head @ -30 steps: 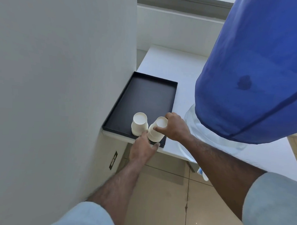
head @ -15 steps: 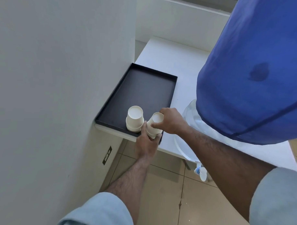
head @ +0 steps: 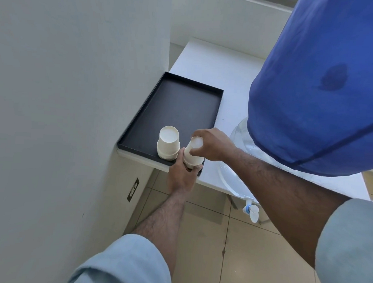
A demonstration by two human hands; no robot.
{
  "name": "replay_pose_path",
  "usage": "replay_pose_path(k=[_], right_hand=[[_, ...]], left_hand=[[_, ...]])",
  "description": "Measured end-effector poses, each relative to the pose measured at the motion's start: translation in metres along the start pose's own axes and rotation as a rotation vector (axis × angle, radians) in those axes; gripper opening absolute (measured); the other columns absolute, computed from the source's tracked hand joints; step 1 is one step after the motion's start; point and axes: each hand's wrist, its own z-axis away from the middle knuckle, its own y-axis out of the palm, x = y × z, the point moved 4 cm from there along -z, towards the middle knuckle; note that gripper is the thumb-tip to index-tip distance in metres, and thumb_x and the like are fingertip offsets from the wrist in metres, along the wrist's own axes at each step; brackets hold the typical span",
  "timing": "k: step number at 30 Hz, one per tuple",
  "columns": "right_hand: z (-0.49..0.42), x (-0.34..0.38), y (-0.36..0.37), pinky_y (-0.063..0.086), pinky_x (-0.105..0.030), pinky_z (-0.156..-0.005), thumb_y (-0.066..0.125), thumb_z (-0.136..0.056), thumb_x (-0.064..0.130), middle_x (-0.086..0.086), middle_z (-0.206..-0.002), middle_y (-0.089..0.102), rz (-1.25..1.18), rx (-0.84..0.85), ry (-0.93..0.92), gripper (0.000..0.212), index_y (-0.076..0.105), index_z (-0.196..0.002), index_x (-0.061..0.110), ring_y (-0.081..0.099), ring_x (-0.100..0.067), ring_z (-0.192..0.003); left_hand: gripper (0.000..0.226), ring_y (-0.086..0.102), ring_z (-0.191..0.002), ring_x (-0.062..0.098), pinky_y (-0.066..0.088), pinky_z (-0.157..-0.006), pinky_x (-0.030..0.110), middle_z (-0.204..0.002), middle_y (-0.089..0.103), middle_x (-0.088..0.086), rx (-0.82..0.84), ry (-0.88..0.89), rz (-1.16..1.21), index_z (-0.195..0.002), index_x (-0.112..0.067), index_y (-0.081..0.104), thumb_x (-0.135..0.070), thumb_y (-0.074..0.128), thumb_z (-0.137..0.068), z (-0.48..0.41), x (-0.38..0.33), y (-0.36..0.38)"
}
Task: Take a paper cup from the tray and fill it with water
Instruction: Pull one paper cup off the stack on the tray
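A black tray (head: pixel 182 103) lies on a white counter, with two stacks of upside-down white paper cups at its near edge. The left cup stack (head: pixel 168 144) stands free. My left hand (head: pixel 181 177) grips the base of the right cup stack (head: pixel 192 157) from below. My right hand (head: pixel 210 145) pinches the top paper cup (head: pixel 195 142) of that stack, which sits tilted and partly raised off the ones beneath. A large blue water bottle (head: pixel 318 86) stands on a clear dispenser at the right, whose white tap (head: pixel 252 211) juts over the counter's front edge.
A grey wall (head: pixel 77 95) runs close along the left of the tray. The white counter (head: pixel 215 64) extends behind the tray to a back wall. Beige floor tiles (head: pixel 251 249) lie below, and a wall socket (head: pixel 133 189) sits under the counter.
My right hand has drawn the top cup upward and tilted it off the right stack. My left hand has closed more firmly around the stack's base. The view has shifted slightly.
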Motion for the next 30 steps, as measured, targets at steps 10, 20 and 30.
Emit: replay_pose_path(k=[10, 20, 30], right_hand=[[0.002, 0.008, 0.010, 0.049, -0.033, -0.071, 0.069, -0.084, 0.042, -0.005, -0.109, 0.060, 0.031, 0.064, -0.037, 0.042, 0.058, -0.122, 0.026, 0.060, -0.025, -0.093], [0.006, 0.004, 0.008, 0.054, -0.037, -0.076, 0.072, -0.081, 0.039, -0.007, -0.111, 0.063, 0.028, 0.050, -0.069, 0.040, 0.062, -0.117, 0.025, 0.060, -0.026, -0.093], [0.009, 0.009, 0.001, 0.049, -0.033, -0.071, 0.073, -0.082, 0.034, -0.006, -0.108, 0.067, 0.093, 0.088, -0.125, 0.040, 0.062, -0.118, 0.022, 0.059, -0.025, -0.090]], left_hand=[[0.069, 0.070, -0.047, 0.016, 0.059, -0.055, 0.026, -0.092, 0.075, -0.010, 0.083, -0.108, 0.102, -0.146, -0.048, 0.031, -0.035, 0.064, -0.087, 0.009, 0.010, 0.008], [0.063, 0.070, -0.048, 0.021, 0.064, -0.059, 0.040, -0.087, 0.075, -0.006, 0.080, -0.110, 0.176, -0.140, -0.046, 0.038, -0.033, 0.063, -0.084, 0.008, 0.012, 0.014], [0.072, 0.075, -0.075, 0.029, 0.063, -0.072, 0.046, -0.096, 0.076, -0.010, 0.089, -0.094, 0.096, -0.138, -0.056, 0.029, -0.054, 0.058, -0.073, 0.002, 0.024, 0.019]])
